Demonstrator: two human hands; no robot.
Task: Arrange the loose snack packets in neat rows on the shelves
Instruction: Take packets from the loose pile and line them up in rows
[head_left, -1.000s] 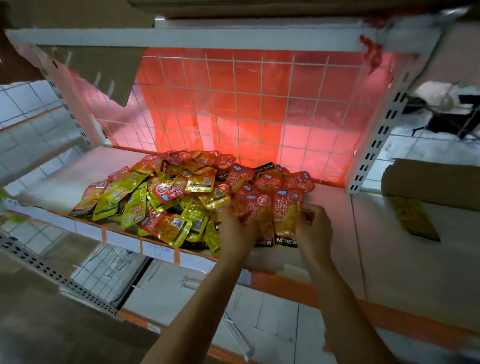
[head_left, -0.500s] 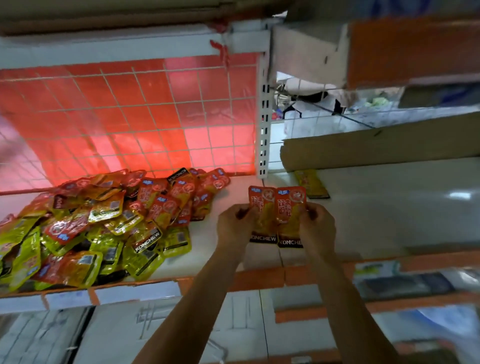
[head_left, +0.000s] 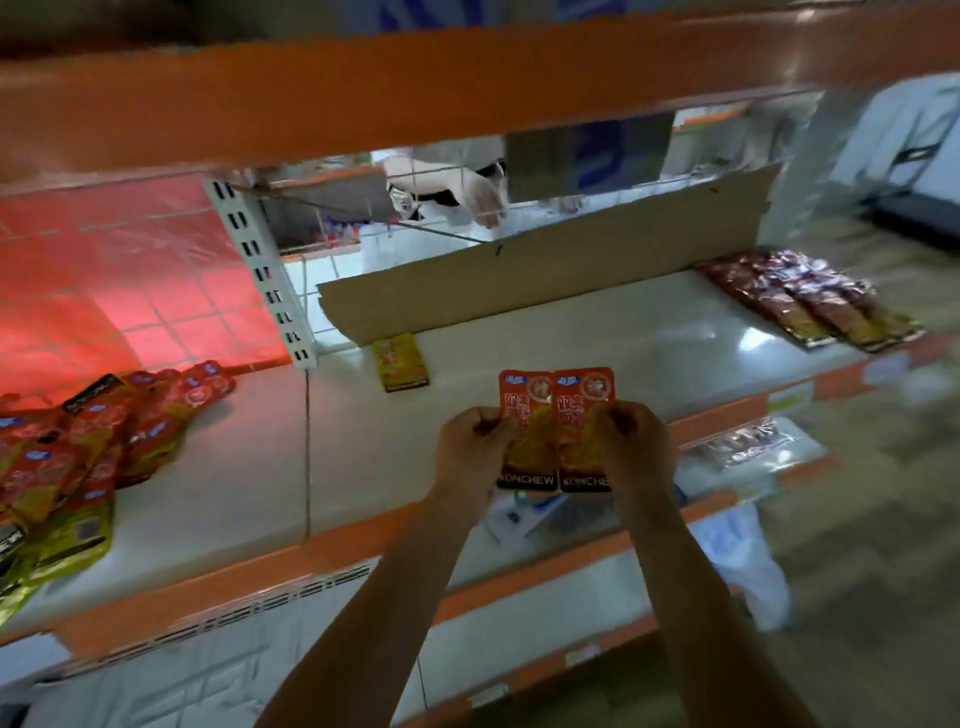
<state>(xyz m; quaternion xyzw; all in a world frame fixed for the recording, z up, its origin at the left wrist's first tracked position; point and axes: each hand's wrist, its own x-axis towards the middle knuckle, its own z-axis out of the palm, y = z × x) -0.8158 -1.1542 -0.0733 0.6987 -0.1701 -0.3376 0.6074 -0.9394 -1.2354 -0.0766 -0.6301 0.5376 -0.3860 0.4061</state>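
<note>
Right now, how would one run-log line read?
left hand: grips left red packet | right hand: grips right red packet | packets: side by side over shelf | loose pile: left

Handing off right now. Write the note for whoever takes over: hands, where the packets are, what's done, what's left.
Left hand pinches the left red packet, right hand pinches the right red packet; both are held side by side over the front of the white shelf.
The loose pile lies in the left bay. One yellow packet lies alone by the cardboard. A row of dark packets lies at far right.
Done: that row, apparently. Left: set down these two, then work through the pile.
</note>
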